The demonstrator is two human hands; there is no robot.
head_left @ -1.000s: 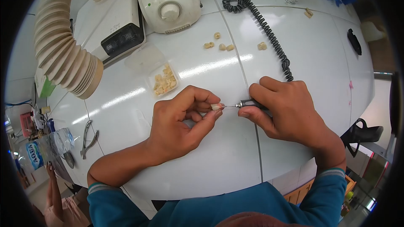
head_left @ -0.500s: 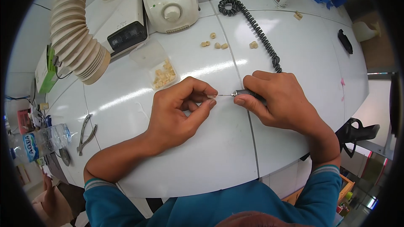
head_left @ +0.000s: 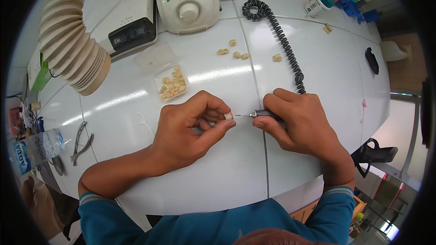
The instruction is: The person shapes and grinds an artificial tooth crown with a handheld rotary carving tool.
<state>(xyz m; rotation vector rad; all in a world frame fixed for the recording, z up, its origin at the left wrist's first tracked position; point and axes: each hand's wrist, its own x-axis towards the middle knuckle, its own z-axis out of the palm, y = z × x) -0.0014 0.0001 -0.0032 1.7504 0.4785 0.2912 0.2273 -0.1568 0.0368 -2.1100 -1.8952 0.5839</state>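
Pinched between the thumb and index finger of my left hand (head_left: 186,127) is a small whitish dental crown (head_left: 228,115). My right hand (head_left: 299,122) grips a dark rotary handpiece (head_left: 267,114), its thin metal bur (head_left: 243,115) pointing left at the crown. A narrow gap shows between the bur's tip and the crown. From behind the right hand, a black coiled cord (head_left: 284,38) runs up to a cream control unit (head_left: 188,7) with a round knob. Beyond my left hand stands an open clear plastic box (head_left: 175,91) holding many tooth-coloured crowns (head_left: 171,84).
Several loose crowns (head_left: 236,55) lie on the white table (head_left: 218,177). Pliers (head_left: 81,143) and a plastic bottle (head_left: 43,147) are at left, under a ribbed suction hose (head_left: 68,31). A white jar (head_left: 318,5) stands at back right. Another person (head_left: 41,204) is at lower left.
The camera view has shifted slightly. The crown in my left fingers shows more plainly, and the bur's tip sits a little apart from it. Both hands keep their grip.
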